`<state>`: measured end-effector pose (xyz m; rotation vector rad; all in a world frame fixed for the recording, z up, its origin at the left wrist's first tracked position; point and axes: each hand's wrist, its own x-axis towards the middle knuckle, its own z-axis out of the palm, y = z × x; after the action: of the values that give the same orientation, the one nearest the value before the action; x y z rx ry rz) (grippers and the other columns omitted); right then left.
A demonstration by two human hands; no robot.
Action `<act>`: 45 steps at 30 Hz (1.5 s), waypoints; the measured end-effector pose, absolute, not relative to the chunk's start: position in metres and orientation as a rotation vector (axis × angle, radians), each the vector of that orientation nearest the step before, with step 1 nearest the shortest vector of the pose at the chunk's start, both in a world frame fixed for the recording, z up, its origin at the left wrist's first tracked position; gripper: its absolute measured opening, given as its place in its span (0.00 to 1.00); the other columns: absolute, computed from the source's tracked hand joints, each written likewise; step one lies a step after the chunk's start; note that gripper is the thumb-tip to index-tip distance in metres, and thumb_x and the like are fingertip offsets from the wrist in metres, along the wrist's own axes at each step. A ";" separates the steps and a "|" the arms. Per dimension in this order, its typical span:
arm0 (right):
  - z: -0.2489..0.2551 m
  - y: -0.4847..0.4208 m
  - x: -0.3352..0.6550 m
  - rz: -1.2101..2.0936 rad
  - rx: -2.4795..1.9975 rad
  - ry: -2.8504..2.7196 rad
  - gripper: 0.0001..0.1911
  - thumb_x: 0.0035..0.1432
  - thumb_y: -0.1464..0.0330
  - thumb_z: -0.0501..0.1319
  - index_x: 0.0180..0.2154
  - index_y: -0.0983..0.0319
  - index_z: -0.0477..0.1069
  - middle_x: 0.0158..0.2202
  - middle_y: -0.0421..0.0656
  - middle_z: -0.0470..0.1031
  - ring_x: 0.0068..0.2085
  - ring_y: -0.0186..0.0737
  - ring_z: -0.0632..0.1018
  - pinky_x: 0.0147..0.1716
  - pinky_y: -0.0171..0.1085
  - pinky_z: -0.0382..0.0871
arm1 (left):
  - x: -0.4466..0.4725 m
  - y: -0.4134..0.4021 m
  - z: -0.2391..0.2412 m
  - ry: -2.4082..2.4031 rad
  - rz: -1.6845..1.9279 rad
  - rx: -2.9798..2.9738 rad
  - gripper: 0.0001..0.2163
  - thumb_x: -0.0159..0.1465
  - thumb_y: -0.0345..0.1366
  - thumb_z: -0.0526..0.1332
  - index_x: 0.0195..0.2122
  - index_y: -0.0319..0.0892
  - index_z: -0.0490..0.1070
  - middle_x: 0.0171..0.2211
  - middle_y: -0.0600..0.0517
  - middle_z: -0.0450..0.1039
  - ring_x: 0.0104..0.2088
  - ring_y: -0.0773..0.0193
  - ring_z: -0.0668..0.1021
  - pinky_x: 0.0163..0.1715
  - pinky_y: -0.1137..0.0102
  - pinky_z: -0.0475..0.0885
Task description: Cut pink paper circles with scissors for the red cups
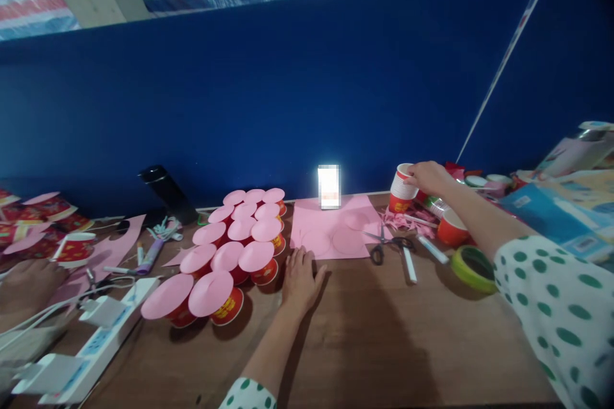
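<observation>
My left hand lies flat on the brown table, fingers spread, just right of several red paper cups capped with pink paper discs. My right hand reaches to the far right and grips the rim of a red and white paper cup standing by the blue wall. Between the hands lies a pink paper sheet with drawn circles, and black scissors rest at its right edge.
A bright phone screen leans on the wall. White markers, a green tape roll and more cups lie right. A black bottle, a white power strip and another person's hand are left.
</observation>
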<state>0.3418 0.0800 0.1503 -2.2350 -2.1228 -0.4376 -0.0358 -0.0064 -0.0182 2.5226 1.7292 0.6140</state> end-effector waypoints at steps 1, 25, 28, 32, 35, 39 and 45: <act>0.151 0.079 0.342 -0.444 -2.230 -2.095 0.13 0.54 0.62 0.59 0.32 0.67 0.73 0.32 0.53 0.76 0.30 0.39 0.72 0.26 0.36 0.51 | -0.036 -0.006 -0.018 1.728 0.613 2.526 0.23 0.62 0.47 0.48 0.52 0.38 0.62 0.56 0.39 0.60 0.58 0.51 0.59 0.56 0.53 0.53; 0.073 -0.027 0.193 -0.237 -1.398 -1.646 0.10 0.61 0.64 0.48 0.40 0.60 0.65 0.33 0.47 0.70 0.36 0.45 0.71 0.36 0.41 0.66 | -0.033 -0.011 -0.012 1.755 0.732 2.508 0.23 0.62 0.46 0.50 0.53 0.36 0.60 0.55 0.37 0.61 0.57 0.50 0.61 0.55 0.52 0.56; 0.031 -0.045 0.159 -0.107 -1.265 -1.656 0.07 0.61 0.67 0.49 0.36 0.59 0.65 0.30 0.46 0.70 0.33 0.45 0.71 0.33 0.42 0.66 | -0.032 -0.013 -0.011 1.780 0.833 2.541 0.25 0.62 0.47 0.49 0.54 0.35 0.59 0.57 0.36 0.57 0.59 0.49 0.58 0.56 0.51 0.53; 0.005 -0.050 0.146 -0.126 -1.183 -1.728 0.06 0.60 0.70 0.50 0.30 0.59 0.63 0.28 0.46 0.68 0.33 0.46 0.70 0.33 0.44 0.65 | -0.034 -0.017 -0.003 1.780 0.978 2.593 0.23 0.63 0.45 0.49 0.55 0.37 0.58 0.58 0.38 0.57 0.60 0.50 0.57 0.58 0.51 0.47; 0.004 -0.048 0.148 -0.135 -1.162 -1.765 0.07 0.60 0.71 0.50 0.29 0.58 0.61 0.28 0.45 0.67 0.33 0.45 0.69 0.32 0.43 0.65 | -0.032 -0.017 0.008 1.681 1.009 2.621 0.26 0.61 0.46 0.51 0.57 0.38 0.55 0.58 0.40 0.57 0.60 0.51 0.57 0.58 0.52 0.48; 0.005 -0.042 0.152 -0.185 -1.192 -1.792 0.08 0.61 0.72 0.48 0.30 0.58 0.62 0.28 0.45 0.67 0.32 0.45 0.68 0.32 0.43 0.64 | -0.013 -0.010 0.013 1.398 0.965 2.736 0.34 0.55 0.48 0.58 0.59 0.38 0.51 0.59 0.41 0.56 0.60 0.52 0.57 0.59 0.53 0.49; 0.001 -0.040 0.149 -0.194 -1.192 -1.843 0.07 0.60 0.71 0.49 0.34 0.59 0.64 0.29 0.46 0.68 0.33 0.46 0.69 0.33 0.44 0.65 | 0.009 -0.006 0.001 1.307 1.126 2.649 0.28 0.57 0.38 0.55 0.59 0.39 0.50 0.53 0.41 0.63 0.55 0.53 0.63 0.56 0.55 0.55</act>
<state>0.1486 -0.0401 0.0011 -1.1917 -1.8431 -0.1944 0.0095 -0.0061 0.0011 2.6489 1.3073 1.1260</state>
